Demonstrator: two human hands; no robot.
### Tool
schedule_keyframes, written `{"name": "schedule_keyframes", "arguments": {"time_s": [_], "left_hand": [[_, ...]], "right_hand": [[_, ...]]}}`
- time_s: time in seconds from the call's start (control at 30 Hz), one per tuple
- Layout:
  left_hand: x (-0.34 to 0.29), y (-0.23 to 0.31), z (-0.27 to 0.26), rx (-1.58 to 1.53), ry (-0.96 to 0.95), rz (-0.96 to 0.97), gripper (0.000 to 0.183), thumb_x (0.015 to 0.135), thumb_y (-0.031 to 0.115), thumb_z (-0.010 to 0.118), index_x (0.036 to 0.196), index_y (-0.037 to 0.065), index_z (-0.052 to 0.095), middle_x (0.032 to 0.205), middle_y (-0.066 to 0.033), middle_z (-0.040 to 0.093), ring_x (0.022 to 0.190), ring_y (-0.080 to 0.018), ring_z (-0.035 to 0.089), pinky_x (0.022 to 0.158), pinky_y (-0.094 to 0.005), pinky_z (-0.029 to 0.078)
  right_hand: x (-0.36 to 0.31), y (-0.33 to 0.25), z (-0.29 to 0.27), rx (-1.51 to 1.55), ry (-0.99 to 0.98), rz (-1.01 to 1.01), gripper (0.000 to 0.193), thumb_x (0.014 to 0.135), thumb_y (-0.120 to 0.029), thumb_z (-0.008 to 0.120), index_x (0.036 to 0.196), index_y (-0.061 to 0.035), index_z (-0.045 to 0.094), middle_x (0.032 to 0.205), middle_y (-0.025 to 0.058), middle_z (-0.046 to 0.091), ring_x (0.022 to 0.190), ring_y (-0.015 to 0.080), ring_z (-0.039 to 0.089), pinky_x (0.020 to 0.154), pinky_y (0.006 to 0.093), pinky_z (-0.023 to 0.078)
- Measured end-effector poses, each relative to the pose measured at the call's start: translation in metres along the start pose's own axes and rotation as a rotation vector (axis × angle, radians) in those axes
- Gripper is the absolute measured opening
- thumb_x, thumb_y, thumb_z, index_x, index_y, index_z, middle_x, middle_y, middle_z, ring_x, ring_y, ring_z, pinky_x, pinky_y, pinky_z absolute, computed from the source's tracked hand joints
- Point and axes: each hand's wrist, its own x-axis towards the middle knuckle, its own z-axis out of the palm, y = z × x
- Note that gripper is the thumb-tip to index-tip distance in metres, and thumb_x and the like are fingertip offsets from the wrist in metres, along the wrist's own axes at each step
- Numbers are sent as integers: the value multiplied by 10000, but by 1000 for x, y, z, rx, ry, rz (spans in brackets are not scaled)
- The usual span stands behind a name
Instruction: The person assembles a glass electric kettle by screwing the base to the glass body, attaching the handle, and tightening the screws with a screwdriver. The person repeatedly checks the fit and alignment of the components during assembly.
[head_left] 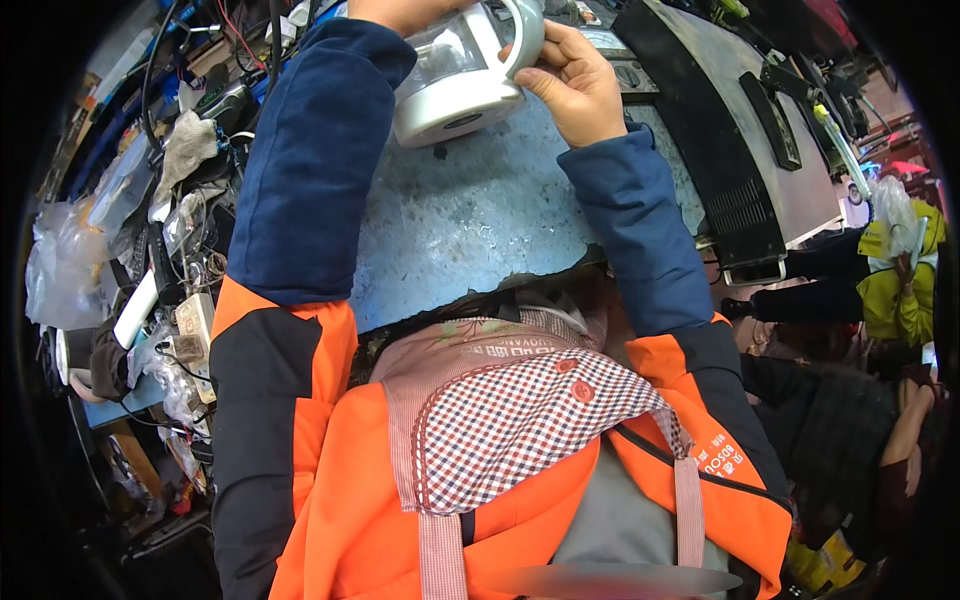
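Head view: a jug (458, 88) with a clear body and a white base is held, tilted, at the top centre of the frame, over a worn blue tabletop (470, 220); whether its base touches the surface cannot be made out. Its pale handle (526, 40) is pinched near the lower end by the right hand (585, 95), with the thumb on the near side and the fingers curled around. The left hand (405, 12) is seen at the jug's upper left but is cut by the upper edge of the frame, so whether its fingers are spread or closed cannot be told. The jug is judged to be fairly light, as no liquid can be made out inside. Its clear wall looks stiff and smooth, likely slippery if wet, and should be treated as fragile, since glass and plastic cannot be told apart here. The surest hold is expected at the handle, with the white base supported from below; knocks against the dark box (700, 130) at the upper right are best avoided
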Motion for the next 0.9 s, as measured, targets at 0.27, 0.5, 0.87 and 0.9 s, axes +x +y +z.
{"name": "schedule_keyframes", "arguments": {"time_s": [0.27, 0.5, 0.87, 0.9], "left_hand": [[-35, 59, 19, 250, 186, -11, 285, 921, 271, 793, 1086, 42, 827, 965, -90, 836, 852, -190, 786, 798, -337, 596], [-80, -8, 16, 29, 527, -13, 455, 929, 352, 832, 1270, 51, 814, 966, -96, 839, 848, -155, 762, 783, -305, 578], [-115, 54, -37, 288, -9, 343, 411, 907, 222, 806, 1246, 2, 731, 1156, -151, 711, 1070, -281, 650, 956, -371, 516], [-113, 63, -37, 397, -117, 240, 379, 911, 244, 849, 1180, -1, 745, 1050, -134, 731, 986, -262, 670, 871, -365, 531]], "right_hand": [[32, -5, -7, 485, 314, 150, 333, 1141, -257, 615, 1318, 0, 733, 1148, 94, 769, 1043, 214, 718, 947, 376, 574], [-12, -29, 19, 213, 147, 60, 343, 1037, -147, 761, 1322, 42, 737, 1219, 81, 770, 1089, 144, 696, 987, 310, 542], [-18, -12, 69, -392, 208, -344, 425, 866, -118, 874, 1264, -24, 760, 1153, 123, 744, 1128, 311, 698, 1024, 411, 523], [-16, -9, 71, -384, 239, -357, 427, 853, -168, 885, 1243, -43, 765, 1127, 114, 747, 1126, 328, 694, 1045, 445, 501]]}}
